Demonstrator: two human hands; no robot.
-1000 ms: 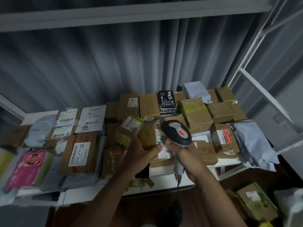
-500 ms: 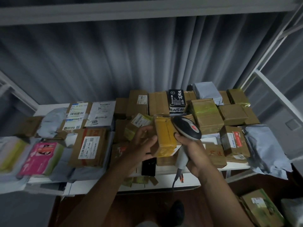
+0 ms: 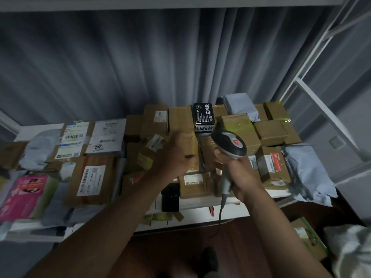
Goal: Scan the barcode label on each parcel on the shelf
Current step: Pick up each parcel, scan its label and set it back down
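My left hand [image 3: 172, 157] grips a small brown cardboard parcel [image 3: 189, 144] wrapped in tape, held upright above the shelf's middle. My right hand [image 3: 236, 173] holds a grey and black barcode scanner [image 3: 230, 144] by its handle, its head just right of that parcel and its cable hanging down. No label shows on the held parcel's visible faces. The white shelf [image 3: 200, 215] is covered with several parcels: brown boxes, grey mailer bags and a black box [image 3: 203, 117] with white writing.
A box with a white barcode label [image 3: 91, 180] and a pink package [image 3: 26, 195] lie at the left. A grey mailer bag [image 3: 307, 173] hangs over the shelf's right edge. White rack posts [image 3: 313, 101] rise at right. More parcels [image 3: 309, 239] sit on the dark floor.
My left hand has lifted the brown parcel and turned it, so its labelled side no longer shows. The scanner moved a little right and up with it. The view shifted slightly.
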